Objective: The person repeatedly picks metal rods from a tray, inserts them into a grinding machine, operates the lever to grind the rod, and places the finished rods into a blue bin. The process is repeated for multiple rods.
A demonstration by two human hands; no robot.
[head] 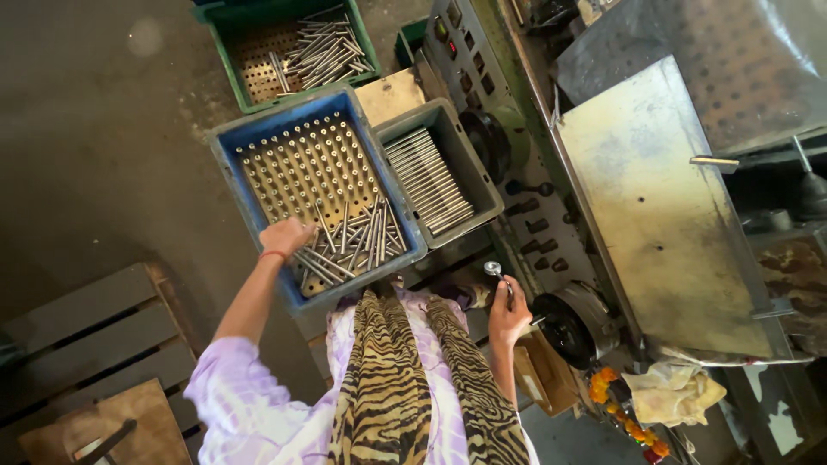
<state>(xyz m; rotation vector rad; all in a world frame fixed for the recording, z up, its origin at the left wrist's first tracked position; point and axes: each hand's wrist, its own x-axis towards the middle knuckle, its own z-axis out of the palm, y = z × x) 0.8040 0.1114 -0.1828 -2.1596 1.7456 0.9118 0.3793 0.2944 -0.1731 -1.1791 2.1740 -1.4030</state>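
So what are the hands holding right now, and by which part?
The right hand holds a metal rod by its lower end. The left hand reaches into the blue crate among loose rods; its grip cannot be told.

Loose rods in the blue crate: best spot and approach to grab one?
Grip a top rod mid-shaft, coming from above: the rods lie flat and crisscrossed on the blue crate's perforated floor, ends tangled. The left hand already reaches there.

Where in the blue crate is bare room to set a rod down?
The far half of the blue crate is bare perforated floor. The near half is crowded with loose rods where the left hand reaches. The grey tray is mostly filled.
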